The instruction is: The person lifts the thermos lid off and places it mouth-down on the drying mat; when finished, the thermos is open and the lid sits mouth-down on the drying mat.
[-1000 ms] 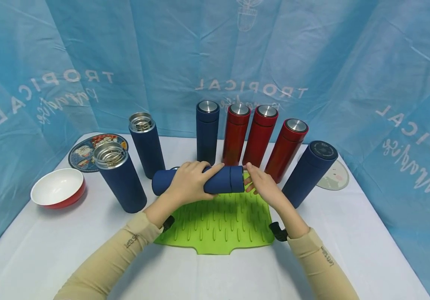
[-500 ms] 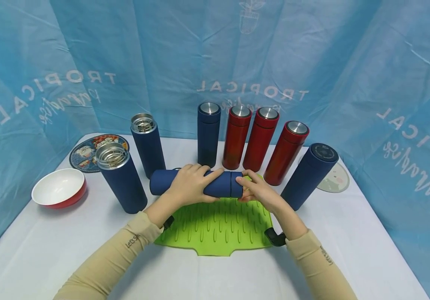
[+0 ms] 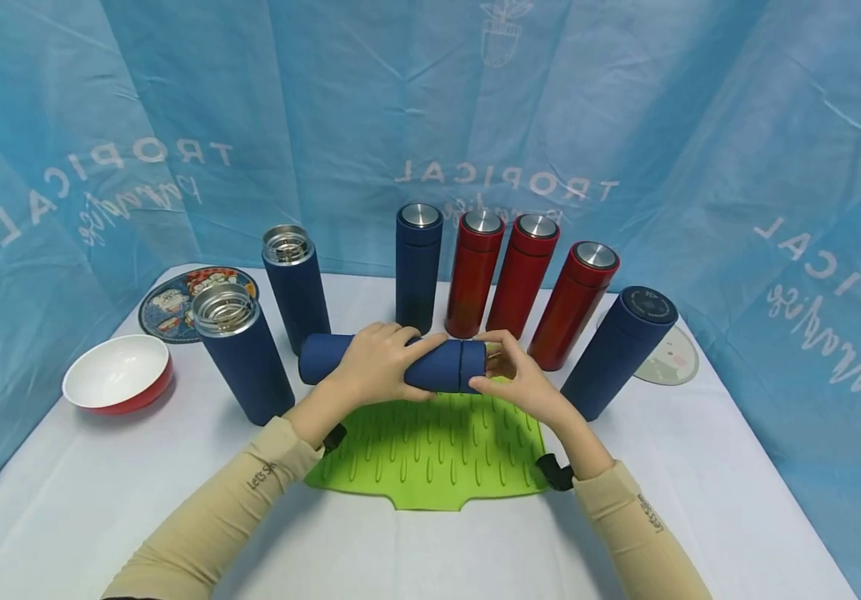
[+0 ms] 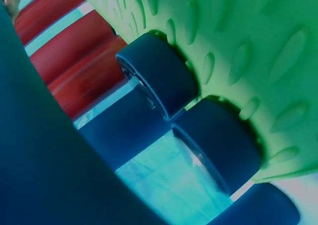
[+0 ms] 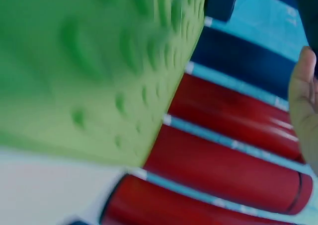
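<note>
My left hand grips a blue bottle lying sideways above the green mat, its capped end to the right. At that end my right hand holds the cap with thumb in front and fingertips at the top edge. The left wrist view has the bottle's side large and close, with two loose blue caps on the mat. Part of a hand shows at the right edge of the right wrist view, beside the mat.
Two uncapped blue bottles stand left, near a red-and-white bowl and a patterned round mat. Behind stand a capped blue bottle and three red ones. Another blue bottle stands right, before a pale round mat.
My right hand has come in from the right onto the cap, and its fingers have shifted around it. My left hand keeps its grip, with the bottle nearly in place.
</note>
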Tool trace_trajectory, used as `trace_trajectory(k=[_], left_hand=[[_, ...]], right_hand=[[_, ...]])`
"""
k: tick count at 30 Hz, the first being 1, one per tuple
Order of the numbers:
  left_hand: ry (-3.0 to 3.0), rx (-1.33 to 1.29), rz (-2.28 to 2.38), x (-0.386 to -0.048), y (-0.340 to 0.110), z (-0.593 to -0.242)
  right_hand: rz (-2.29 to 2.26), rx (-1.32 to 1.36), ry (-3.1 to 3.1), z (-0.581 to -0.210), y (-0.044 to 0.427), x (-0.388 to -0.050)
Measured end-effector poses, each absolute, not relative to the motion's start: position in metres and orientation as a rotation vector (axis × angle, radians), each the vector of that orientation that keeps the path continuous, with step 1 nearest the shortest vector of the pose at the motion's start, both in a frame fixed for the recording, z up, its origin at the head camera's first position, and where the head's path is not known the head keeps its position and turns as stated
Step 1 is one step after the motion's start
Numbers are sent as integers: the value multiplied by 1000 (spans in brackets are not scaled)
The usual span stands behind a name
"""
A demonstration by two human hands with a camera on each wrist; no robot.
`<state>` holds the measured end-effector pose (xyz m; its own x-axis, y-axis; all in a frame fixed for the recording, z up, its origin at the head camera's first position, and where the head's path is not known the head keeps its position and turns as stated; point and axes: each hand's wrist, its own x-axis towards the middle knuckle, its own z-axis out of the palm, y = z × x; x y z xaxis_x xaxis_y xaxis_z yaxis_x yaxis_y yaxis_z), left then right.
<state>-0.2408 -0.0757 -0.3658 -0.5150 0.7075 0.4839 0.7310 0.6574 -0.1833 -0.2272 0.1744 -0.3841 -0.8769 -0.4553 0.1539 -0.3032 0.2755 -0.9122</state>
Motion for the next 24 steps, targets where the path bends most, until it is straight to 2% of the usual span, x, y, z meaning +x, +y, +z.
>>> trace_trajectory(k=[9, 12, 15, 21, 24], left_hand=[[-2428, -1107, -97, -243, -78, -363], [-2401, -1110, -64, -244, -78, -363], [-2378, -1112, -23, -244, -79, -363], [-2391, -1117, -3, -243, -77, -364], [-2401, -1121, -10, -243, -76, -364]], right_hand=[[-1496, -1007, 2630, -382, 175, -230], [-1452, -1025, 2654, -382, 175, -231], [-1466, -873, 2613, -380, 174, -231], [-1437, -328, 2567, -373, 169, -232], [-1446, -288, 2490, -372, 169, -233]])
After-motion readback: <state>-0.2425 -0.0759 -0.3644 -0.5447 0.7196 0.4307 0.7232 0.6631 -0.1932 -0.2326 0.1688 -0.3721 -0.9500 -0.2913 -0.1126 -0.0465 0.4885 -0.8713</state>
